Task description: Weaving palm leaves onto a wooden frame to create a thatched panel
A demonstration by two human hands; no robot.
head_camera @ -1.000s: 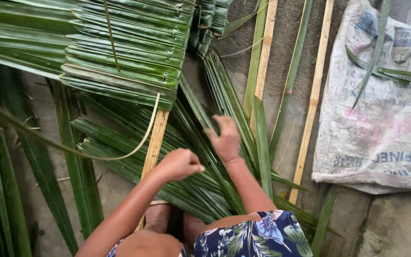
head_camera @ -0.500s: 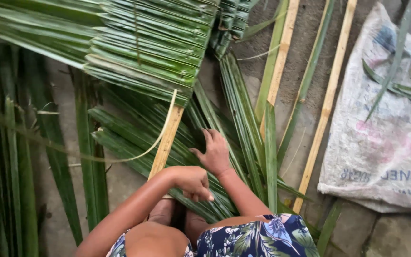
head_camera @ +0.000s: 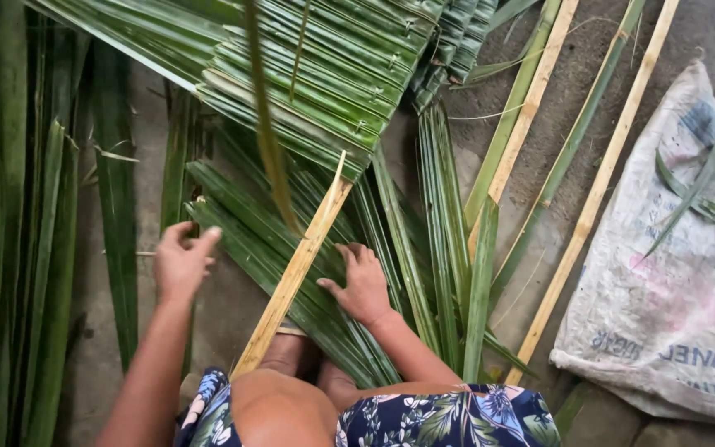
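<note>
Left hand (head_camera: pixel 180 263): you held it open, fingers spread, gripping nothing, at the fronds' (head_camera: pixel 246 236) left tips.
Right hand (head_camera: pixel 363 285): flat, pinning fronds right of the slat (head_camera: pixel 291 281).
Risk: unpinned fronds could probably slide askew under the slat.

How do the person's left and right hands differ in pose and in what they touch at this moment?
The left hand is lifted with fingers spread at the tip of a loose green leaf, gripping nothing visible; the right hand lies flat, palm down, on the fanned palm leaves. The left hand is left of the pale wooden slat; the right hand is right of it. Both are bare.
</note>
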